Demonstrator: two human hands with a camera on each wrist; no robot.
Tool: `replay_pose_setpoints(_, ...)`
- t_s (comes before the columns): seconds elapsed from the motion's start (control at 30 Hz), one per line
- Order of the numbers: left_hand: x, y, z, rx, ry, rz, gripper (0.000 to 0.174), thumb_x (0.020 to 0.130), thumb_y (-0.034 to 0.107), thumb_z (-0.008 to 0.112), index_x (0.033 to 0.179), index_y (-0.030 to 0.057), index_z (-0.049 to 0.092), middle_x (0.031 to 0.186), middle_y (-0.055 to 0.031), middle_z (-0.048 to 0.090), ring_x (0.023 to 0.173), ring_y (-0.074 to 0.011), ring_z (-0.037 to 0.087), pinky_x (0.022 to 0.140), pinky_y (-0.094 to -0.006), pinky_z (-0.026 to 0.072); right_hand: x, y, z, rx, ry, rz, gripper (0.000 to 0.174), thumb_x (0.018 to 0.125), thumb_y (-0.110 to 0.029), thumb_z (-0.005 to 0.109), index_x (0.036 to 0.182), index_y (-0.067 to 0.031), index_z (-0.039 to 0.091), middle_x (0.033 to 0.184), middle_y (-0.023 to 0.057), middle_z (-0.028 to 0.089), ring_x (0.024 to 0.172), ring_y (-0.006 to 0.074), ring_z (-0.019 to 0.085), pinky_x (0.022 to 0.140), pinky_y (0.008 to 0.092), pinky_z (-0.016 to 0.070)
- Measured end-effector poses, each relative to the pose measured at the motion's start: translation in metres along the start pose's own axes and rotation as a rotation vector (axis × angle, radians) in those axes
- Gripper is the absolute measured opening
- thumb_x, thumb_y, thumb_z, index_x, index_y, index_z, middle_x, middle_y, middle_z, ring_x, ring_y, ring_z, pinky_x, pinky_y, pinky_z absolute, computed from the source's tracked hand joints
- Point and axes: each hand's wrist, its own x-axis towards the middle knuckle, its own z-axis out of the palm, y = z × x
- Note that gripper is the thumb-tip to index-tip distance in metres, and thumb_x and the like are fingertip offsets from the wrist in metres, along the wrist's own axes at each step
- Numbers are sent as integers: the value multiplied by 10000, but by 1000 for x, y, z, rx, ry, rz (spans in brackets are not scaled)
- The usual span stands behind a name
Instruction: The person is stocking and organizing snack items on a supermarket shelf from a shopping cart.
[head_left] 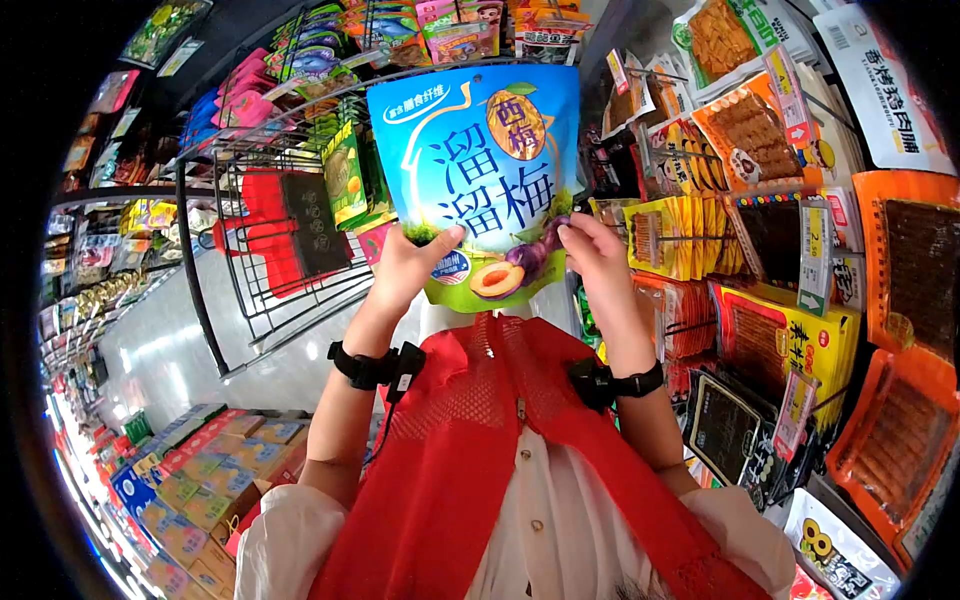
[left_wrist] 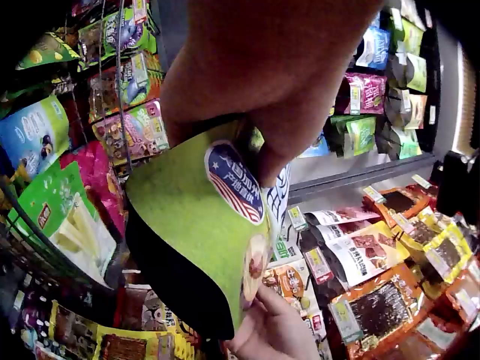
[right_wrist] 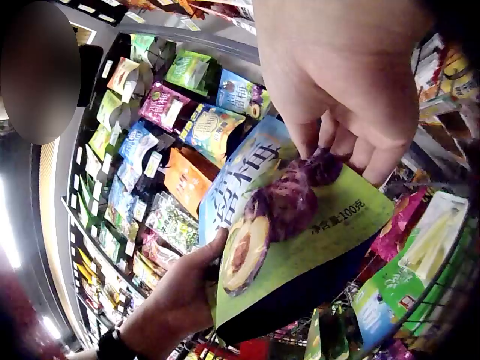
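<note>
A blue and green snack pouch point(head_left: 480, 180) printed with plums is held upright in front of the chest, its front toward the head camera. My left hand point(head_left: 411, 262) grips its lower left edge, thumb across the front and fingers hidden behind. On the opposite edge my right hand point(head_left: 597, 252) pinches the pouch, thumb and fingers near the printed plums. The right wrist view shows the pouch's plum picture point(right_wrist: 289, 199) and dark bottom fold, with the right hand point(right_wrist: 352, 97) at one side and the left hand point(right_wrist: 184, 289) at the other.
A wire shopping cart point(head_left: 285, 290) stands ahead on the left, with a red item point(head_left: 265, 235) and several snack bags in it. Hanging packets of dried snacks point(head_left: 760, 130) line the rack on the right. Stacked cartons point(head_left: 200, 480) stand at the lower left.
</note>
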Motion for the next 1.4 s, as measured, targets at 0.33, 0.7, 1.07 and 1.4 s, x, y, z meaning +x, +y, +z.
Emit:
replay_pose_setpoints(0.33,-5,-18,-34,-109,55,-13,261,759,142,616,939,-38,557,838,-66,598,713,-105,550,636,-247,449,3,14,34,-104,-99,-53,273,791,-139,547,1040,-33,522,894,-13,546,752,37,477,578,174,341)
replay_pose_setpoints(0.7,20,6,-102,-15,-48,22,231,769,130,604,912,-45,556,824,-65,596,708,-106,553,640,-247,453,17,7,99,-16,-6,-104,288,790,-95,553,1037,45,508,942,79,568,844,115,524,753,231,406)
replay_pose_setpoints(1.07,32,10,-165,-42,-88,43,208,767,105,600,900,-51,565,825,-70,603,698,-105,558,636,-244,456,21,24,163,8,-14,-176,280,803,-110,527,1072,-37,508,976,15,559,841,78,516,674,208,398)
replay_pose_setpoints(1.4,50,9,-204,-85,63,137,202,767,109,598,892,-49,579,813,-62,609,692,-92,553,634,-233,446,5,-15,114,-737,-326,-307,229,803,-126,538,990,6,543,954,93,590,887,148,554,778,261,428)
